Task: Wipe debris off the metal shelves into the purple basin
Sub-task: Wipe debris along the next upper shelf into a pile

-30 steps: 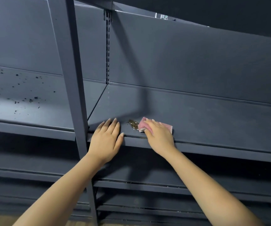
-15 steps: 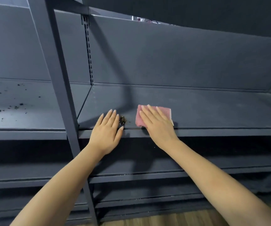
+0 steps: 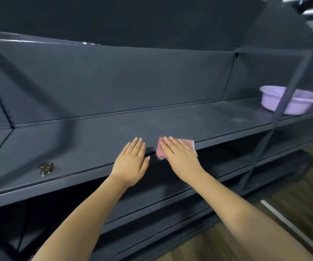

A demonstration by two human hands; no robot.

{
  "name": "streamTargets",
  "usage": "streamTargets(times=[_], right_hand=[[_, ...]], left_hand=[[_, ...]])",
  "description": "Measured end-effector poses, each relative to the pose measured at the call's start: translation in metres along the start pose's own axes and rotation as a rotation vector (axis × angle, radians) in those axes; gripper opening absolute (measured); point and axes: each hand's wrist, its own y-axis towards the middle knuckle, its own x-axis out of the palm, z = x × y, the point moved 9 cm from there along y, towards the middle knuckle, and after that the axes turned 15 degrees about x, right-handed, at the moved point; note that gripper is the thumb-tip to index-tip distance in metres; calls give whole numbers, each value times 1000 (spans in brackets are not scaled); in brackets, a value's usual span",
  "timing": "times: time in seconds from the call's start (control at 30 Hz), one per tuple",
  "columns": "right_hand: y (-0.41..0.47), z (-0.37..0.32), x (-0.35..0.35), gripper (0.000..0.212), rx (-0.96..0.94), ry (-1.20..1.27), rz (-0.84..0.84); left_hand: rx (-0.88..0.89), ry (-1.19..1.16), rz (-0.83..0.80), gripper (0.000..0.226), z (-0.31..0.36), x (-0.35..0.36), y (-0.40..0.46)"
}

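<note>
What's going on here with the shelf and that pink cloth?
A person is cleaning a dark metal shelf. The right hand presses a pink cloth flat at the shelf's front edge, and the left hand lies flat beside it. A small pile of debris sits on the shelf further left. The purple basin stands on the shelf far to the right, away from both hands.

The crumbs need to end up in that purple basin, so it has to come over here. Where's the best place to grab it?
Grip the purple basin by its flared rim, coming from the open front of the shelf. The rim sticks out past the wall, giving fingers a ledge. A shelf post crosses its front, so reach in beside it.
</note>
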Motion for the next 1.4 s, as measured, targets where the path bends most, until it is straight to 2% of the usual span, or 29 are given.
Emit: streamTargets(times=[0.27,0.37,0.43,0.67,0.77,0.87,1.07,1.2,1.4], right_hand=[[-30,189,-4,72,173,-83,-8],[-50,246,-7,70,242,-106,-16],[-62,280,-7,70,288,-118,-26],[-98,377,-4,72,502,-163,-98],[-107,414,-1,62,550,-166,-85],[-114,453,4,51,587,-195,-60],[-100,543,25,58,670,-269,-213],[-76,601,28,59,723,-288,-162],[-65,660,47,61,747,-302,-188]], left_hand=[[180,-31,-15,98,141,36,139],[235,-47,-45,70,188,48,179],[279,-61,-56,59,217,52,202],[449,-75,-91,58,302,72,275],[514,-101,-111,58,336,87,304],[583,-112,-107,58,366,99,338],[659,-145,-45,58,412,115,424],[664,-180,-14,58,430,118,488],[670,-170,-21,58,456,139,559]])
